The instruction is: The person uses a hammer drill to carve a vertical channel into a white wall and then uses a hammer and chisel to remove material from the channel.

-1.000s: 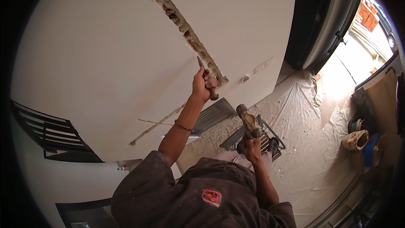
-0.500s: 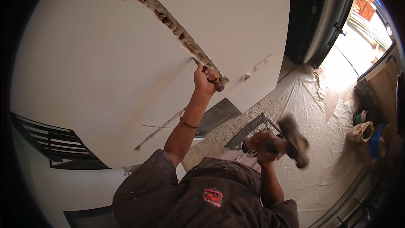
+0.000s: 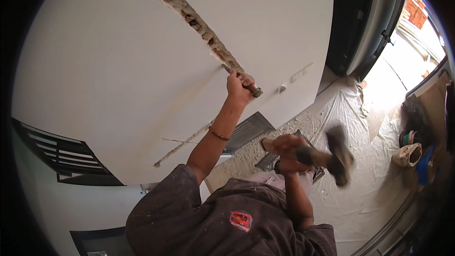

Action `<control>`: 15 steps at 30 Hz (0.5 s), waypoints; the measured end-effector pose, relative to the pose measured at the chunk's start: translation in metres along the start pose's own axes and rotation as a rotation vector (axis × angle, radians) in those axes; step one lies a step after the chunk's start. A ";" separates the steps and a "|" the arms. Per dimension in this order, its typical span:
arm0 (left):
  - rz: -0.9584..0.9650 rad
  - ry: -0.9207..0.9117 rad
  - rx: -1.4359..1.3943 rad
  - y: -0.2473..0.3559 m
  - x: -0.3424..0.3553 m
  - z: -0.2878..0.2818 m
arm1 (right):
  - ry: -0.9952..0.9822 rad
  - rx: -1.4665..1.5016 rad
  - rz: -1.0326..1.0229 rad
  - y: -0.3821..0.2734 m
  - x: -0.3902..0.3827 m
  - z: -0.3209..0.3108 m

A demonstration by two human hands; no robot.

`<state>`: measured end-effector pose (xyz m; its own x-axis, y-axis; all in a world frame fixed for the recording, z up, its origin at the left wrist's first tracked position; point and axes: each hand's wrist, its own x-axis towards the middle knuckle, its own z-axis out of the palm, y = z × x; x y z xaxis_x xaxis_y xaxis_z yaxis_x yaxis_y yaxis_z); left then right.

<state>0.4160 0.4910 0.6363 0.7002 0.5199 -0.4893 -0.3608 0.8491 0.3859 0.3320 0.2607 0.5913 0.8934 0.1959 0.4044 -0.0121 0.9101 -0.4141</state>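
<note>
My left hand (image 3: 240,86) is closed around a chisel (image 3: 256,92). The tool's pointed tip meets the white wall (image 3: 118,66) at the edge of a rough groove (image 3: 204,31), and its struck end sticks out below my fist. Lower and to the right, my right hand (image 3: 288,150) grips a hammer (image 3: 340,156) by its handle. Motion smears the hammer head, which is apart from the chisel. The groove runs diagonally down from the upper left, showing broken plaster and brick.
A narrower groove (image 3: 182,147) and a dark louvred vent (image 3: 246,130) mark the lower wall. Rubble (image 3: 310,114) and a plastic sheet (image 3: 350,204) cover the floor. A step stool (image 3: 303,137) stands below my right hand. At right are a sack (image 3: 406,155) and an open doorway (image 3: 393,61).
My right hand and the hammer handle have swung a little left. The chisel's struck end tips slightly further right in my left hand. The whole view has shifted slightly.
</note>
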 end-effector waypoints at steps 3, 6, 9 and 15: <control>-0.022 -0.060 -0.002 0.001 0.001 -0.002 | 0.090 -0.558 -0.020 0.049 -0.015 -0.016; -0.038 -0.035 -0.018 0.002 0.008 -0.006 | -0.105 -0.635 0.547 0.064 -0.012 -0.048; 0.005 -0.069 0.028 0.008 0.024 -0.024 | -0.099 -0.625 0.504 0.039 -0.015 -0.054; -0.026 -0.058 -0.029 0.006 0.004 -0.005 | -0.248 -0.446 -0.182 -0.019 0.023 0.003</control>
<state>0.4131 0.4988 0.6331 0.7438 0.4918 -0.4527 -0.3589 0.8652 0.3503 0.3515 0.2493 0.6110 0.7299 0.1784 0.6599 0.3734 0.7046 -0.6034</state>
